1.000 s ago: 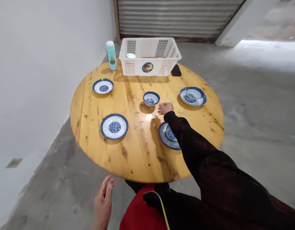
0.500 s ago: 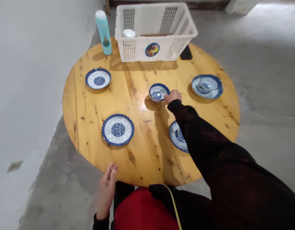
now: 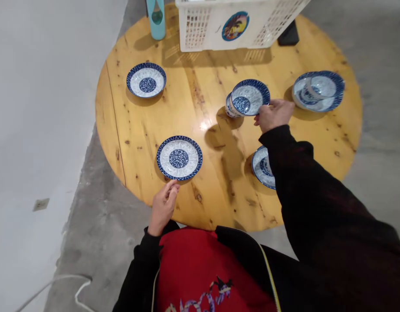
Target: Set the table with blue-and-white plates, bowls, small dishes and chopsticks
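We hold a blue-and-white bowl [image 3: 251,96] in our right hand [image 3: 276,115], fingers pinched on its rim.
It tilts over a second bowl [image 3: 230,109] near the middle of the table [image 3: 144,125]; our left hand [image 3: 162,207], half-open and empty, is by the round plate [image 3: 179,157] at eight o'clock; at twelve, the basket [image 3: 200,32] bears a palm-tree label [image 3: 235,26], its small print unreadable.

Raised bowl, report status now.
Right hand gripping raised bowl by rim. Left hand at nearer left plate, contact unclear. Second bowl close below, partly hidden.
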A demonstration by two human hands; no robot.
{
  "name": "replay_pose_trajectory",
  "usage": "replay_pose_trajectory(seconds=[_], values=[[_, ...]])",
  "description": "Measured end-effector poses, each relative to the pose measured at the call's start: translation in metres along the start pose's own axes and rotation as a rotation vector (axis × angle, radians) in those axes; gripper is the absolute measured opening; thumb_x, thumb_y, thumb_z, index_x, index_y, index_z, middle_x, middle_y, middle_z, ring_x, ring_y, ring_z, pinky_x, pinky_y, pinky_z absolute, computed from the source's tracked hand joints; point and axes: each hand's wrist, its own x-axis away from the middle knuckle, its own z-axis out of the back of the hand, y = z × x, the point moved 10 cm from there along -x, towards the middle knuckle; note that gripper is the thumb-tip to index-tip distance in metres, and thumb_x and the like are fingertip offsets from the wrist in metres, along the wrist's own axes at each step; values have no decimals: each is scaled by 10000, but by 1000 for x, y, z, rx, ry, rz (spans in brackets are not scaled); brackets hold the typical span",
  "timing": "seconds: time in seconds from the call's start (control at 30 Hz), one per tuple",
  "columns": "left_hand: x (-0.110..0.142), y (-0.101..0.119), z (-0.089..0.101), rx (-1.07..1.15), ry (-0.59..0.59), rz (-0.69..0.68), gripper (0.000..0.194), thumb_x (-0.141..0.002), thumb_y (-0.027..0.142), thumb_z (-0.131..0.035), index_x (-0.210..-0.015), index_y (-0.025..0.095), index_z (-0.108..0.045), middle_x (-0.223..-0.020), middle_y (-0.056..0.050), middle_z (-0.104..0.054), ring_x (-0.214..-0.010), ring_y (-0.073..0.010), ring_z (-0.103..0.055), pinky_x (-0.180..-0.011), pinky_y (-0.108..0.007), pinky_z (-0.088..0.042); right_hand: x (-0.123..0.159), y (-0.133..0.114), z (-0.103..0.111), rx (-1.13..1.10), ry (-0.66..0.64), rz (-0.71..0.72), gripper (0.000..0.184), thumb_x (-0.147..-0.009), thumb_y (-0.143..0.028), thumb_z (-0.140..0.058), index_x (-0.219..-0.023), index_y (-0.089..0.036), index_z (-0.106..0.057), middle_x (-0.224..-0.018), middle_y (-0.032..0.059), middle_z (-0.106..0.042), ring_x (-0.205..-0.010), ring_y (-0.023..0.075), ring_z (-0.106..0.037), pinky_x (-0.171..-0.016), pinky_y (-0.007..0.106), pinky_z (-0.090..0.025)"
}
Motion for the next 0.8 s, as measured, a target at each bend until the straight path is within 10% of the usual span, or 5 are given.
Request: replay_pose_trajectory(seconds=[0.17,0.37,0.8], values=[[-45,28,-11,61,-119,-151,447,-975,353,-484,-1352,131,-578,-1201,-149,-709,-991,-203,-712,-890,-335,-563,103,-22,-16,-270,-70,-96,235,-770,-158,-557,-940,-63,-689,-508,-17,-552,-394,104,-501,-412,223,-442],[-60,31,-21,82,-242,-233,559,-990,371,-479,-1505,160,-424,-1307,-159,-623,-988,-187,-683,-902,-335,-553,201,-36,-71,-424,-159,-204,255,-734,-338,-582,-897,-154,-651,-480,-50,-538,-381,124,-508,-347,219,-418],[-118,37,21,-323,-368,-470,356,-972,232,-364,-1067,152,-698,-1025,-86,-699,-999,-218,-635,-973,-353,-488,242,-29,-122,-281,-159,-324,453,-721,-414,-538,-1058,-123,-618,-537,-39,-550,-464,181,-588,-398,270,-456]])
